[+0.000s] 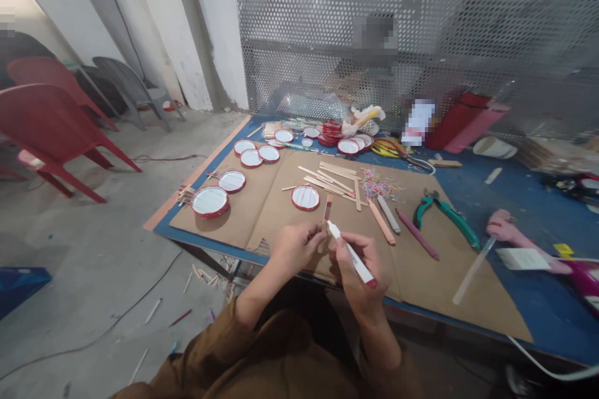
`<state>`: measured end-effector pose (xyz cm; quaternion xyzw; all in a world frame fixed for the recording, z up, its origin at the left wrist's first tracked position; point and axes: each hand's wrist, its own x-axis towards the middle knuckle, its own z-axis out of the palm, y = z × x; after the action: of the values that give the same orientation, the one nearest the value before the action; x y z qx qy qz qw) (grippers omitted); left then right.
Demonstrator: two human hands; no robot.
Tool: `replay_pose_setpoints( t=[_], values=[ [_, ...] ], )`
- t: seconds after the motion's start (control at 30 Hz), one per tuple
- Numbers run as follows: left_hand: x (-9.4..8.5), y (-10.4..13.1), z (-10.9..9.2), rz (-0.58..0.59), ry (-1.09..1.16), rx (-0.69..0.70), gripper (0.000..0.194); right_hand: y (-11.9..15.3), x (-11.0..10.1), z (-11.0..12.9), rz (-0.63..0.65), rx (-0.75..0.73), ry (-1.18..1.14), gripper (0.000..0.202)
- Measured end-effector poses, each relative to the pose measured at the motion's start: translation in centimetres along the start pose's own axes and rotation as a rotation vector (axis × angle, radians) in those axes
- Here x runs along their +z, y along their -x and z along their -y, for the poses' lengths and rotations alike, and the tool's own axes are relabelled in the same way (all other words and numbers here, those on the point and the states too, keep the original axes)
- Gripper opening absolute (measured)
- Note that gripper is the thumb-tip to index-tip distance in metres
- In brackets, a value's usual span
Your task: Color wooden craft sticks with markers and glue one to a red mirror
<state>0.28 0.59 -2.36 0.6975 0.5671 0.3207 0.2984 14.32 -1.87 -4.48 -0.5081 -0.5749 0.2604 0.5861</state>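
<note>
Between its fingers my left hand (pixel 299 244) grips a wooden craft stick (pixel 328 207), held roughly upright, its upper part coloured reddish-brown. My right hand (pixel 362 265) is closed around a white marker (pixel 354 257) with a red end, its tip touching or very near the stick. Just beyond my hands a round white lid with a red rim (pixel 306 197) lies on the brown cardboard (pixel 276 199). Behind it are loose craft sticks (pixel 332 177) and a heap of small coloured bands (pixel 378 184). Several capped markers (pixel 381 221) lie to the right.
Green-handled pliers (pixel 449 218) and a pink glue gun (pixel 519 240) with a clear glue stick lie on the right. More red-rimmed lids (pixel 210 201) spread along the left and back. A perforated metal panel (pixel 299 31) stands behind the blue table (pixel 496 199). Red chairs (pixel 56 118) stand at left.
</note>
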Motion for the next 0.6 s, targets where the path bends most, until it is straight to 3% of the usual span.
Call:
replay_pose_setpoints(
  t=[0.3, 0.6],
  values=[
    [0.12, 0.05, 0.21, -0.014, 0.012, 0.031, 0.018, -0.16, -0.04, -0.34, 0.059, -0.024, 0.018, 0.027],
    [0.07, -0.07, 0.08, -0.016, -0.014, 0.010, 0.019, -0.14, 0.19, 0.34, -0.008, 0.002, 0.031, 0.027]
  ],
)
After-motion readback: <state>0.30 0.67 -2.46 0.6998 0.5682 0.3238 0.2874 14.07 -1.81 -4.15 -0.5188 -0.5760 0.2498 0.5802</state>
